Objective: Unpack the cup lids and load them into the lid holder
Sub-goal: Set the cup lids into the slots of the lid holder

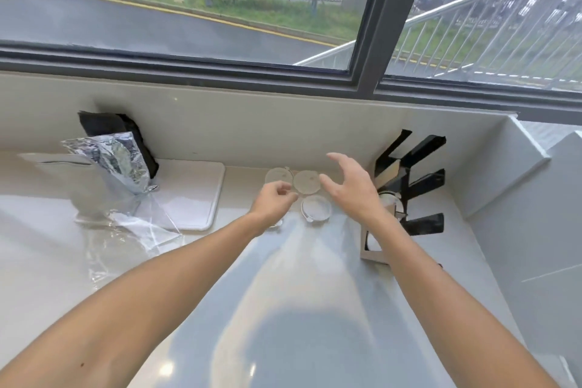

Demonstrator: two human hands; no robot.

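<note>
Spread wide, the right hand [349, 186] hovers empty over the round clear plastic cup lids [307, 181] on the pale countertop [283, 293]; the left hand [274, 201] curls loosely, seemingly ready to gather them for the black slotted lid holder [415, 186] alongside.

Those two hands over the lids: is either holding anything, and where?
Right hand hovers open, holding nothing. Left hand has curled fingers over the lids; any hold cannot be told.

Just one view here, a wide-angle cam on the person's head, looking forward and down at the white counter [283, 309] from close above it. The window [189, 9] runs across the top, beyond the counter's far edge, with both forearms reaching in from the bottom.
</note>
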